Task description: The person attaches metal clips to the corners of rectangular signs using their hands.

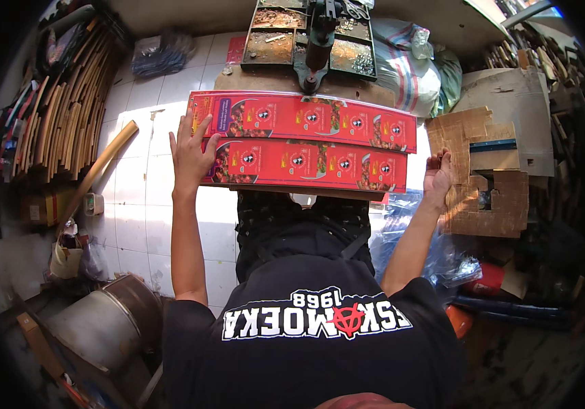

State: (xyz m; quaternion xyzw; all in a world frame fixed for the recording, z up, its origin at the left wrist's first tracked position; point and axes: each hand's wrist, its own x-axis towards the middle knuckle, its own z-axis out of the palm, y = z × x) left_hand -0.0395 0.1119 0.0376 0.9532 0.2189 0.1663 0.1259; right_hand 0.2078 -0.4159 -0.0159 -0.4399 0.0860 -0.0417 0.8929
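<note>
Two long stacks of flat red printed cardboard sheets lie side by side on a wooden board in front of me: the far stack and the near stack. My left hand rests flat with fingers spread on the left ends of both stacks. My right hand presses against the right end of the near stack, fingers curled at its edge. Neither hand lifts anything.
A green metal machine with trays of small metal parts stands beyond the stacks. Brown cut cardboard pieces lie at right, wooden strips at left, woven sacks behind, a metal drum at lower left, white tiled floor.
</note>
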